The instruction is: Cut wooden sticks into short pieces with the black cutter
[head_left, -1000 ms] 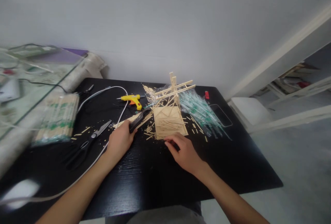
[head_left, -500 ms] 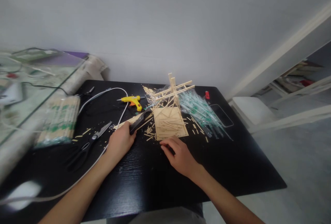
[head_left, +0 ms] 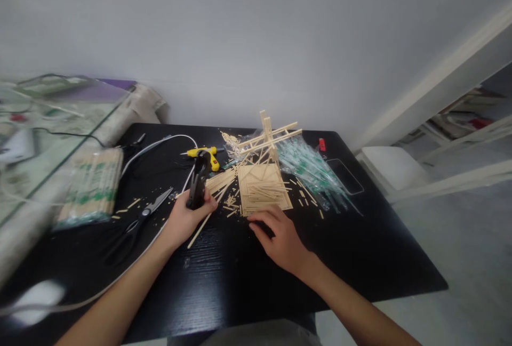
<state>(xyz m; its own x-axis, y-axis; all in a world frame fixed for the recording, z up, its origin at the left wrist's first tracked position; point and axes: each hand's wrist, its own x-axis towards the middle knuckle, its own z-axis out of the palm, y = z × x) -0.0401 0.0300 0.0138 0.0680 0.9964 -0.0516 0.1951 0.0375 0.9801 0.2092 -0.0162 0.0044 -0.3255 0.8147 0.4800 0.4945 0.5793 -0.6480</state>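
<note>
My left hand is closed around a black plier-like tool, which stands up from the fist in front of the yellow glue gun. A thin wooden stick slants beside the fingertips of this hand; whether they touch it I cannot tell. At the front edge of a square wooden stick base, my right hand is curled, thumb and forefinger close together. Anything between those tips is too small to make out. Loose sticks lie on the base, and a crossed stick frame rises at its back.
Black-handled scissors and a bagged stick bundle lie at the left. A white cable crosses the black table. Right of the base are a green-and-clear plastic bag, a phone-like slab and a red object.
My left hand has turned the black tool from leaning right to upright, shifting it left. A slanting stick now shows beside that hand. My right hand stays almost in place.
</note>
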